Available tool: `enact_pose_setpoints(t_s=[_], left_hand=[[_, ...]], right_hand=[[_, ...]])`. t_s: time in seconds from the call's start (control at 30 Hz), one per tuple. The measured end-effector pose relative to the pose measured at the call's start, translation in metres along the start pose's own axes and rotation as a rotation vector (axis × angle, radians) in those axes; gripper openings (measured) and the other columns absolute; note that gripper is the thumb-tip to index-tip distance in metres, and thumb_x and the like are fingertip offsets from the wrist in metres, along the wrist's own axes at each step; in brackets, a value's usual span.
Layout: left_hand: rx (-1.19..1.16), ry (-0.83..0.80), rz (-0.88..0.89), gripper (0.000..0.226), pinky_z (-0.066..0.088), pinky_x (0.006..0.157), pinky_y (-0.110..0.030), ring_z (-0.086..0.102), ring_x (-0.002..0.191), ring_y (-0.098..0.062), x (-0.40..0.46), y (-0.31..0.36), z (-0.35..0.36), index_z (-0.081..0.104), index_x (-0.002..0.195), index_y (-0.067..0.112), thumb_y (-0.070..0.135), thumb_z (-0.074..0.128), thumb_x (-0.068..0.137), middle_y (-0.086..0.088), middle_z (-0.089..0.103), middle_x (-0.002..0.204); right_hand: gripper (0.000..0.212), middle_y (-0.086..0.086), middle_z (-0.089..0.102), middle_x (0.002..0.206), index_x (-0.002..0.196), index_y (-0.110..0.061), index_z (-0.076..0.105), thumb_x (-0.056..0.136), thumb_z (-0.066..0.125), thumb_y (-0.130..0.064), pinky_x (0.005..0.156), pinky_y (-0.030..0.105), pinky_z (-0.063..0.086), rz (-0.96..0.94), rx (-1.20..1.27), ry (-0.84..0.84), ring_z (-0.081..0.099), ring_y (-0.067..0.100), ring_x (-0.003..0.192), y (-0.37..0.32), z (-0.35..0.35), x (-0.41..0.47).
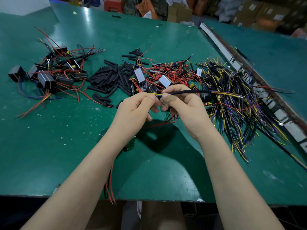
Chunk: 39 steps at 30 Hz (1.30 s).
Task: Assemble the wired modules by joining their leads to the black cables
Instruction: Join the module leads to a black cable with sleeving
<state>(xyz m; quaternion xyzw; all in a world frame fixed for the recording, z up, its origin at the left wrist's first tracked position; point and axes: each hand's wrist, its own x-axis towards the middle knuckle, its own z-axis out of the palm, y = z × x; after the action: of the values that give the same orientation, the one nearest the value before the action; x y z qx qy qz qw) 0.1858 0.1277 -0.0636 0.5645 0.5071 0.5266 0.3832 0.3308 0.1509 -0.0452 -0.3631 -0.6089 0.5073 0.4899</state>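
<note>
Above the green table (49, 146), my right hand (184, 107) pinches the near end of a black cable (191, 92), which runs off to the right and ends in yellow and purple leads. My left hand (134, 108) pinches thin yellow and blue leads (154, 94) that meet the cable's end between my fingertips. A small green-sided module (130, 144) shows partly under my left wrist. Red wires (110, 185) hang from there past the table's front edge.
A pile of black cables with yellow and purple leads (235, 100) lies at the right. Loose modules with red wires (162, 75) fill the middle, black sleeve pieces (108, 80) lie left of them, and wired modules (48, 75) sit far left. A metal rail (232, 60) runs diagonally at right.
</note>
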Motion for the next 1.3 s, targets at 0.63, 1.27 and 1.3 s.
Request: enact_pose_setpoints(t_s=[0.63, 1.27, 1.3], left_hand=[[0.089, -0.093, 0.089, 0.023, 0.032, 0.049, -0.011, 0.045, 0.047, 0.002, -0.001, -0.004, -0.001, 0.065, 0.076, 0.027, 0.037, 0.048, 0.087, 0.012, 0.053, 0.057], [0.409, -0.034, 0.239, 0.015, 0.039, 0.07, -0.026, 0.051, 0.073, -0.011, -0.001, -0.012, -0.004, 0.075, 0.088, 0.02, 0.024, 0.062, 0.091, -0.002, 0.059, 0.078], [0.453, -0.041, 0.272, 0.016, 0.041, 0.07, -0.028, 0.051, 0.073, -0.012, -0.001, -0.013, -0.004, 0.075, 0.089, 0.018, 0.026, 0.061, 0.092, -0.002, 0.057, 0.078]], right_hand=[[0.023, -0.004, 0.066, 0.065, 0.076, -0.023, 0.054, 0.087, 0.061, -0.005, 0.042, 0.014, 0.033, 0.344, 0.379, 0.048, 0.051, 0.004, 0.052, 0.007, -0.003, 0.01], [0.025, 0.011, 0.066, 0.075, 0.077, -0.021, 0.059, 0.081, 0.07, 0.002, 0.049, 0.012, 0.042, 0.179, 0.113, 0.122, 0.053, 0.004, 0.048, 0.009, -0.003, 0.007], [0.024, 0.01, 0.068, 0.075, 0.078, -0.02, 0.059, 0.082, 0.069, 0.001, 0.048, 0.013, 0.041, 0.202, 0.135, 0.128, 0.053, 0.003, 0.048, 0.009, -0.003, 0.007]])
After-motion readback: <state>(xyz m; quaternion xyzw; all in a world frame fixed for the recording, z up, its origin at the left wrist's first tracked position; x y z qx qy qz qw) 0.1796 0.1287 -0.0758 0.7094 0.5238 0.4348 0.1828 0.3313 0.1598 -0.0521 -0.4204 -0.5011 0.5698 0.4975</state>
